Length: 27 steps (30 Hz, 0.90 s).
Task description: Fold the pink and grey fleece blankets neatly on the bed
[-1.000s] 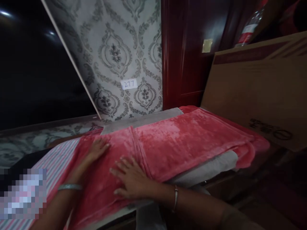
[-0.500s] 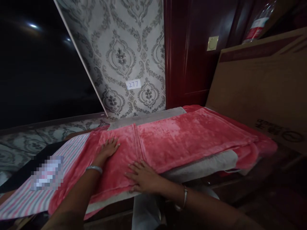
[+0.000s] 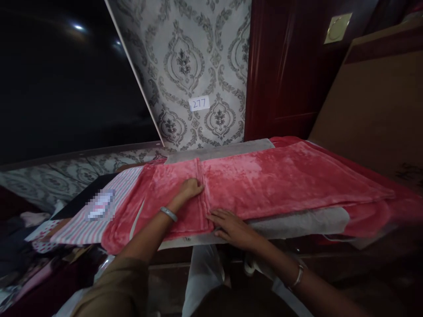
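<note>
A pink-red plush cloth [image 3: 251,185] lies flat, folded, with a raised double edge [image 3: 202,193] running across it. My left hand [image 3: 190,188], a silver bangle on its wrist, is closed with curled fingers on the cloth's left section, right at that raised edge. At the front end of the same edge rests my right hand [image 3: 231,226], its fingers stretched out over the cloth's front corner. Beneath the plush a grey cloth [image 3: 304,222] shows along the front and back.
A striped cloth [image 3: 89,224] with a blurred patch lies left. The dark television screen [image 3: 66,88] stands behind it. A large cardboard box [image 3: 373,97] leans at right beside a dark red door [image 3: 280,66]. The wall bears a label [image 3: 199,103] reading 277. Clothes pile up at lower left.
My left hand has gone from lying flat on the cloth's left section to closed at the raised edge. My right hand stays at the edge's front end. The view has shifted.
</note>
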Tool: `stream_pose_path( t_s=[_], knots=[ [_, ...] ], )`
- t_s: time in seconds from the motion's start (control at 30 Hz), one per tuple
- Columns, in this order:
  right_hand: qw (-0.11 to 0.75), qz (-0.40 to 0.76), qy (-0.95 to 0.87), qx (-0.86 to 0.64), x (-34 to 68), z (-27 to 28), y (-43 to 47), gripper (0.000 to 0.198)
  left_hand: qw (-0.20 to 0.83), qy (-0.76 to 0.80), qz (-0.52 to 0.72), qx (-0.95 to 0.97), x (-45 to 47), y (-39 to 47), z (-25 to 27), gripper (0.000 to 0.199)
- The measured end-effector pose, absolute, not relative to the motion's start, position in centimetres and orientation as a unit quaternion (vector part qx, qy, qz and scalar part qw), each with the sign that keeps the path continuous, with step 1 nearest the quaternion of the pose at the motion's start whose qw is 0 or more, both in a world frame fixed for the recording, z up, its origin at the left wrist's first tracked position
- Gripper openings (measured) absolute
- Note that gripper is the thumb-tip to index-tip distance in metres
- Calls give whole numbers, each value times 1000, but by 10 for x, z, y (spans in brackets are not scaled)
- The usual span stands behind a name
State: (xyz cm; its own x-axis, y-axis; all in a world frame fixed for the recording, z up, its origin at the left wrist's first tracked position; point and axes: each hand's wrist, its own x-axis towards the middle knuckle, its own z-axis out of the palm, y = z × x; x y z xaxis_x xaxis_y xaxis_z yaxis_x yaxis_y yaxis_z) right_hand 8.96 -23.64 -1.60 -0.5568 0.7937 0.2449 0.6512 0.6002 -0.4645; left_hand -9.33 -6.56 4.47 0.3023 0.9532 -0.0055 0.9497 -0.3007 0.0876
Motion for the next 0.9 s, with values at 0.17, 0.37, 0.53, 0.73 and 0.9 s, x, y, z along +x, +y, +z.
stream_pose_path(
  t_s=[0.17, 0.37, 0.53, 0.73, 0.9],
  knots=[
    [257, 108, -855, -438, 75, -16, -238, 61, 53, 600, 12, 798, -85, -65, 45, 27],
    [269, 85, -868, -410, 58, -18, -235, 45, 83, 603, 32, 793, -84, -61, 48, 25],
    [299, 88, -853, -417, 54, -20, -235, 39, 110, 598, 69, 791, -82, -59, 35, 22],
    [280, 72, -855, -431, 42, -17, -232, 22, 147, 582, 115, 792, -88, -53, 22, 16],
    [301, 76, -841, -443, 31, -16, -228, 11, 185, 567, 139, 791, -93, -49, 23, 19]
  ],
)
